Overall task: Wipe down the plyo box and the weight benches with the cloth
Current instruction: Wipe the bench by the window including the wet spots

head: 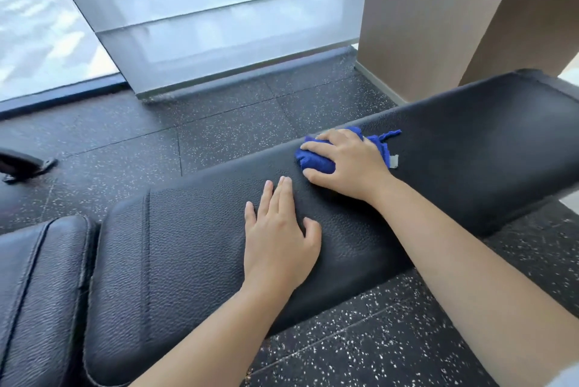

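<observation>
Right now your right hand (pixel 347 164) is curled over the bunched blue cloth (pixel 315 159), pressing it onto the bench (pixel 470 148) near the pad's far edge, about midway along. Your left hand (pixel 279 239) lies flat on the same pad, fingers straight and holding nothing, just beside the right and nearer the seat pad (pixel 37 277).

Watch three things. Wadded this tight, the cloth probably touches only a narrow strip, so passes set too far apart could leave unwiped bands. A loose tail and tag trail out behind your wrist; they may drag or snag, and a weaker grip could let the wad unroll. The patch under your left palm gets no wipe unless you shift it, and the gap before the seat pad is easy to skip. The plyo box is not in view.
</observation>
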`<state>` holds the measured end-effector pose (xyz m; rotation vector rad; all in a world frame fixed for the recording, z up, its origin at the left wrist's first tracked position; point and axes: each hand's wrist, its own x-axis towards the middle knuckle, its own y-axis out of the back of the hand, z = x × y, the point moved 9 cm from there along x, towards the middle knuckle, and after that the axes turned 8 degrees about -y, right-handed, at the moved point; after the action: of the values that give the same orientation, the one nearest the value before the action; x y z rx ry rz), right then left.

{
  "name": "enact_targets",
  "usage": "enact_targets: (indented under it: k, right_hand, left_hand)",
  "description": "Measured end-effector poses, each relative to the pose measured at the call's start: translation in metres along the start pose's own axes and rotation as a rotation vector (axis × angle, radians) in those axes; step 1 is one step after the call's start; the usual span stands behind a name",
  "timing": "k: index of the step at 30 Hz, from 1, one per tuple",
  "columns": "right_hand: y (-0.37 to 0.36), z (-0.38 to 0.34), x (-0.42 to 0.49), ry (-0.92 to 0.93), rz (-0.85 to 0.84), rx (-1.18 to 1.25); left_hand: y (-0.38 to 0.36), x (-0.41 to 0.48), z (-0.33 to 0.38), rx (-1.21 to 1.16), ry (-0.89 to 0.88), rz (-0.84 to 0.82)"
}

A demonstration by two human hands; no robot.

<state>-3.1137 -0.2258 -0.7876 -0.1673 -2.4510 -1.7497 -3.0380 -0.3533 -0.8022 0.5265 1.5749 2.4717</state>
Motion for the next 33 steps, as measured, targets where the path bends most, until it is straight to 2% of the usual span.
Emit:
enact_targets:
  k: [5,11,15,17,20,23,28,31,33]
  right_hand:
    - [0.010,-0.003,-0.051,0.023,0.099,0.057]
    - [0.020,-0.007,-0.103,0.036,0.191,0.054]
    - [0.025,-0.014,-0.114,-0.035,0.194,0.016]
    - [0.021,-0.027,-0.123,-0.045,0.180,0.028]
    - [0.004,-0.081,-0.138,0.069,0.176,0.026]
    - [-0.015,-0.124,-0.146,0.120,0.135,-0.005]
    - [-0.011,-0.118,-0.137,0.183,0.177,-0.014]
    - [-0.009,-0.105,-0.099,0.106,0.125,-0.023]
    - [-0.017,-0.094,-0.062,0.041,0.018,-0.047]
  left_hand:
    - [0.004,-0.002,-0.009,-0.063,0.049,0.060]
    - [0.007,0.000,-0.008,-0.106,0.028,0.073]
    - [0.018,-0.007,-0.008,-0.215,0.002,0.084]
    - [0.020,-0.022,-0.020,-0.077,-0.061,-0.022]
    - [0.032,-0.059,-0.066,0.171,-0.081,-0.121]
    - [0.049,-0.078,-0.098,0.210,0.026,-0.124]
    - [0.050,-0.083,-0.097,0.242,0.067,-0.124]
    - [0.052,-0.082,-0.099,0.222,0.079,-0.102]
    - [0.053,-0.080,-0.099,0.211,0.084,-0.090]
